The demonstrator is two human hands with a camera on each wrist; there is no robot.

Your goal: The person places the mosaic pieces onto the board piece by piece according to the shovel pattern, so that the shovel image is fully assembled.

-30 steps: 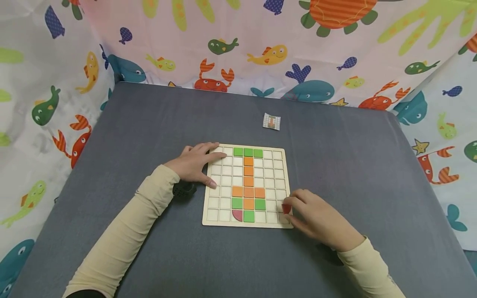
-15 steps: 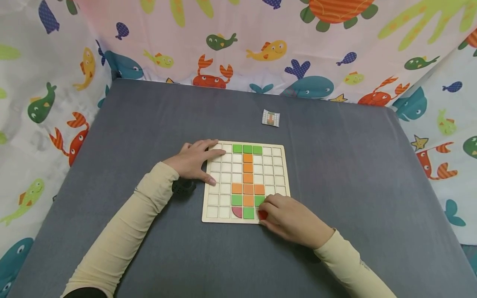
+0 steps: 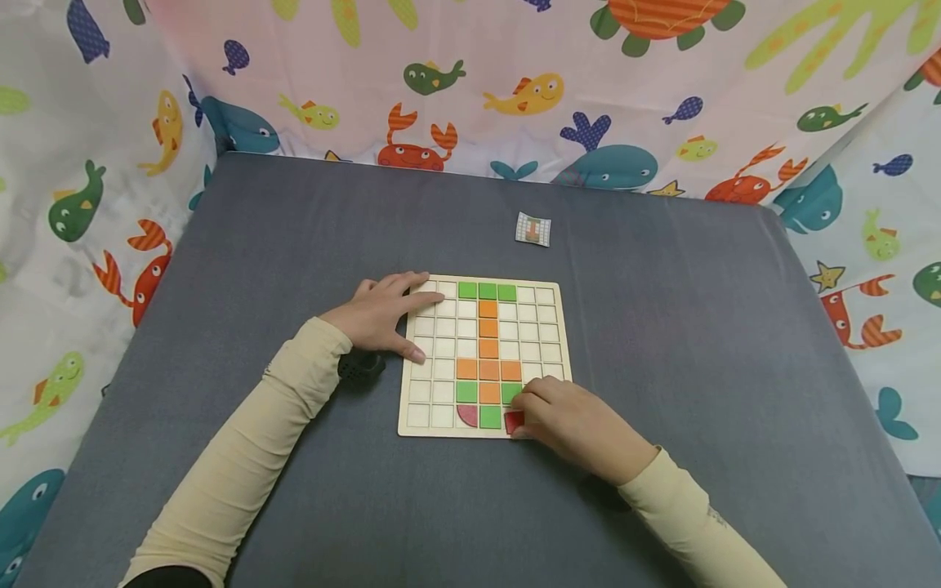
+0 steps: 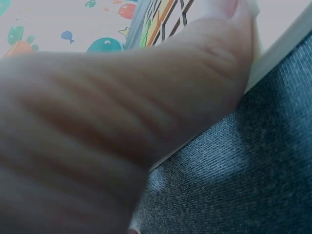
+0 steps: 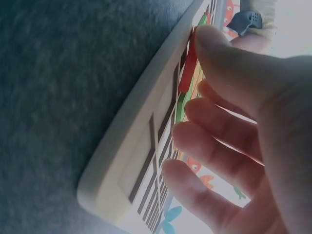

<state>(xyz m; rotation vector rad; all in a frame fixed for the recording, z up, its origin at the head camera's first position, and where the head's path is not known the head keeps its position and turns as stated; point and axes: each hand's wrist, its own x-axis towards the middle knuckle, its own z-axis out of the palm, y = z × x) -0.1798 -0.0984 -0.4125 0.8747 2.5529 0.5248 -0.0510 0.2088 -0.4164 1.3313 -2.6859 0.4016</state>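
A pale wooden grid board (image 3: 557, 327) lies on the grey cloth, with green (image 3: 489, 417) and orange tiles (image 3: 488, 370) in a column and a pink quarter-round piece (image 3: 467, 415) in the bottom row. My left hand (image 3: 378, 314) rests spread on the board's left edge, fingers near the far corner and thumb (image 4: 214, 44) on the lower left side. With thumb and fingertips, my right hand (image 3: 573, 420) pinches a red piece (image 3: 514, 421) at the bottom row, right of the green tile. The right wrist view shows this red piece (image 5: 188, 68) tilted, partly behind the thumb.
A small printed card (image 3: 532, 229) with a grid picture lies beyond the board. Grey cloth (image 3: 698, 327) surrounds the board. A curtain (image 3: 331, 73) with sea animals hangs behind the table and along both sides.
My right hand has moved left with the red piece, from the board's right edge to beside the bottom green tile. The red piece now sits lower there. The left hand stays put.
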